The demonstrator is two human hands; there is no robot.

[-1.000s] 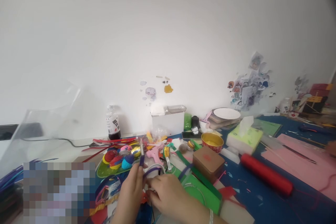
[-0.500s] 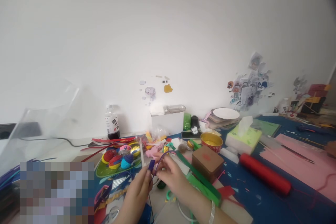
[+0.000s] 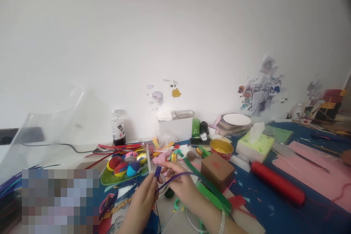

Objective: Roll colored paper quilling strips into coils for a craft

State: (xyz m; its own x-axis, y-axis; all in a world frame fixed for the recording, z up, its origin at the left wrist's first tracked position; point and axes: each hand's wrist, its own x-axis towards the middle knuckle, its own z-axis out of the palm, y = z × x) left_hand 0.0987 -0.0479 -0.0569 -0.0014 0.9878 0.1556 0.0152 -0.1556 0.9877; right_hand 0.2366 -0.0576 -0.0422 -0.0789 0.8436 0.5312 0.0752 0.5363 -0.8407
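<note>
My left hand (image 3: 143, 195) is closed, thumb and fingers pinching a narrow purple strip, whose flat blue-purple end (image 3: 158, 171) sticks up above the fingertips. From there the purple strip (image 3: 175, 177) bows up and to the right across my right hand (image 3: 182, 186). The right fingers are bent round it, close to the left fingertips; their exact grip is partly hidden. A bracelet (image 3: 222, 222) circles the right wrist. Just beyond the hands lie a pink figure (image 3: 159, 158) and a green tray (image 3: 108, 178) with colourful round pieces.
A brown box (image 3: 217, 168), a red-gold bowl (image 3: 221, 148) and a tissue pack (image 3: 255, 145) stand to the right. Beyond them is a red roll (image 3: 276, 182) near pink sheets (image 3: 315, 168). A dark-bottomed bottle (image 3: 118, 128) stands by the wall.
The purple strip has gone from a small tight loop near the fingers to a wider, flatter arc over my right hand. Both hands stay in nearly the same place.
</note>
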